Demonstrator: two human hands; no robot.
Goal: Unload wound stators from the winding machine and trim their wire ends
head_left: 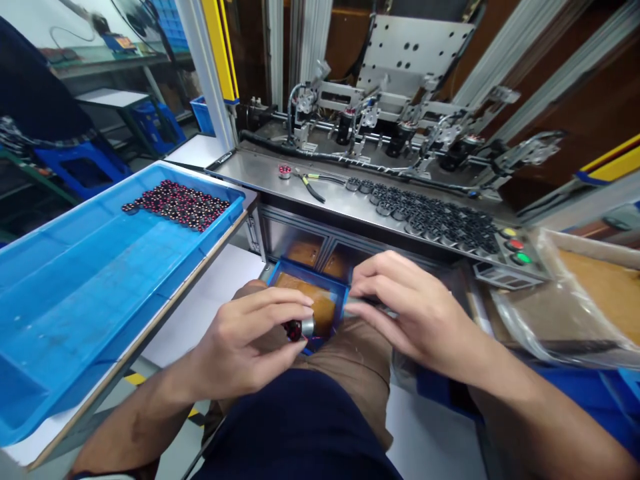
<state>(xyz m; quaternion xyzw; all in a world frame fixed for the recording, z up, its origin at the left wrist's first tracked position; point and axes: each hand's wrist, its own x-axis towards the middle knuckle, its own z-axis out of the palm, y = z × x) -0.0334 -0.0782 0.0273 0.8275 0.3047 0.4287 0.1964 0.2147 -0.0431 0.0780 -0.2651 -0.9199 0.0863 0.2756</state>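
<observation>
Dozens of red-and-black parts (180, 203), packed at the far end of the blue tray (75, 293), on the side tabletop at far left; bare tray floor nearer the person. Next, left hand (245, 340): gripping a small silver-rimmed part (306, 326) between thumb and fingertips, above the lap, silver side facing right, dark red-and-black side toward the palm. Grip looks sound; best to pinch by the outside only, lightly, silver face unobstructed, so the other hand has access. On the metal tabletop (255, 167) behind: one loose red part (285, 172), just beside the cutters (316, 194). Below the hands, a blue bin (313, 272) with a brown base; working over it would probably help catch drops. Right hand (420, 310): thumb and fingers drawn close together, apart from the held part; blur there, cannot tell if anything is pinched. Good practice: steady wrist, both hands level, small finger motions. Further right, rows of black parts (440, 220), closely set, so sleeves and elbows need care. Last, button box (515, 247), then a plastic-lined carton (600, 280).
</observation>
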